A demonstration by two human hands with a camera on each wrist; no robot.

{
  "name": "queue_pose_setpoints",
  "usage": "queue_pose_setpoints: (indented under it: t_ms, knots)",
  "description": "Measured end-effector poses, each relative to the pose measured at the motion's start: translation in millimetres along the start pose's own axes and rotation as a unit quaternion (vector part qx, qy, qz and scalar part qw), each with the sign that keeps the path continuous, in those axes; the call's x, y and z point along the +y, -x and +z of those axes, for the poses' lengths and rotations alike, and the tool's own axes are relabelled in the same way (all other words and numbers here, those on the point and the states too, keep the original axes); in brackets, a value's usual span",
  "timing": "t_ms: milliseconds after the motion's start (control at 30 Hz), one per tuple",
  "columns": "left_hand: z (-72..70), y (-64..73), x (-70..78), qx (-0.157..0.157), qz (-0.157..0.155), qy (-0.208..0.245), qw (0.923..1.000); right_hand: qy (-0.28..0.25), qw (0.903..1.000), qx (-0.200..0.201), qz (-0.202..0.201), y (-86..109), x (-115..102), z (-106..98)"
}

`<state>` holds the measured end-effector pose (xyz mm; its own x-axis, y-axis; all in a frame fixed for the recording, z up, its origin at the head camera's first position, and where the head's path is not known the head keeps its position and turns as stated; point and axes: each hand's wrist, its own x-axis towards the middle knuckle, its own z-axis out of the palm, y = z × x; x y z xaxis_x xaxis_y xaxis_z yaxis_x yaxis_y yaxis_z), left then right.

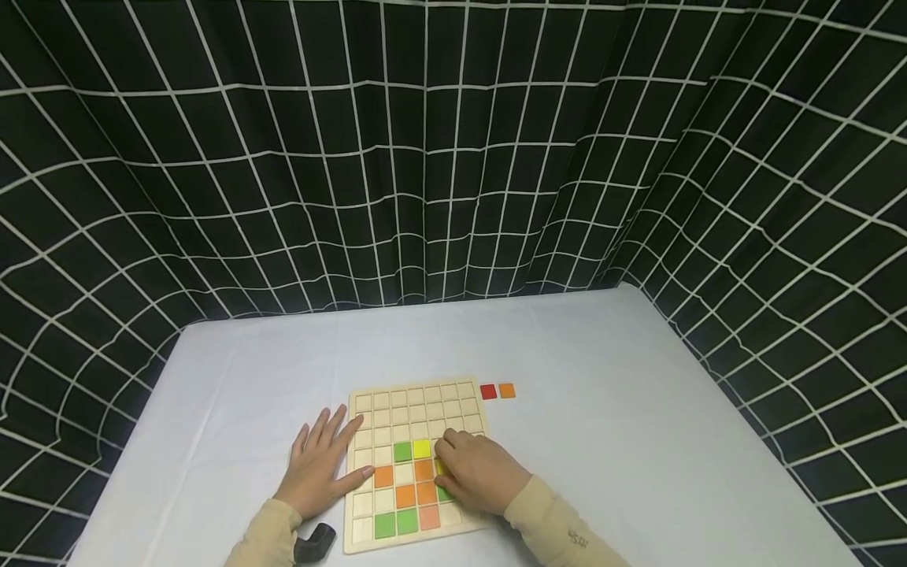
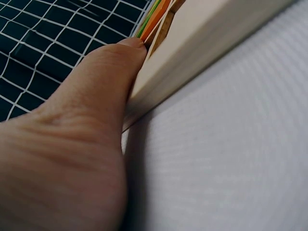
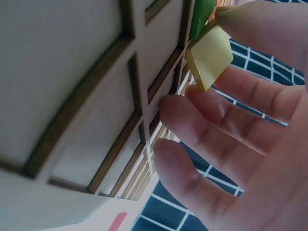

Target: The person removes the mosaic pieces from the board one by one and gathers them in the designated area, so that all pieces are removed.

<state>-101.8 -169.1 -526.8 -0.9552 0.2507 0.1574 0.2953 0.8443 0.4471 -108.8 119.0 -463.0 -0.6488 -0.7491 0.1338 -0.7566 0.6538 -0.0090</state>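
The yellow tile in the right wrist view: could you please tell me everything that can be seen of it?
The yellow tile is a thin, plain square with crisp corners, its face pale and its edge darker; its material cannot be told. The right hand holds it between thumb and fingers, at the board and close to a green tile. It is tilted against the board's surface. Whether it touches the board is hard to tell.

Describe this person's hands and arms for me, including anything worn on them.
The left hand and right hand are bare, with no gloves or rings visible. The left sleeve and right sleeve are plain beige and long; the right one bears a small dark marking, too small to read.
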Motion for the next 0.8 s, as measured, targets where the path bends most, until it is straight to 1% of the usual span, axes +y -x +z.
queue_pose_setpoints:
  t_ms: [167, 333, 567, 700, 800]
  knots:
    - [0.2, 0.9, -0.8, -0.002, 0.0, -0.001, 1.0, -0.016, 0.9998, 0.013, -0.006, 0.7, -1.9, -0.7]
    - [-0.6, 0.0, -2.0, 0.001, 0.003, -0.001, 1.0, -0.017, 0.9996, 0.018, -0.009, 0.2, 0.3, -3.1]
    - [-0.6, 0.3, -0.6, -0.003, -0.001, 0.001, 1.0, -0.022, 0.9997, 0.006, -0.003, -0.9, 12.0, -7.3]
    - [-1.0, 0.8, 1.0, -0.001, -0.001, 0.005, 1.0, -0.025, 0.9997, 0.008, -0.002, -0.3, 17.9, -9.1]
    - [-0.6, 1.0, 1.1, 0.001, 0.001, 0.005, 1.0, -0.045, 0.9989, 0.011, -0.002, 1.0, 21.9, -10.7]
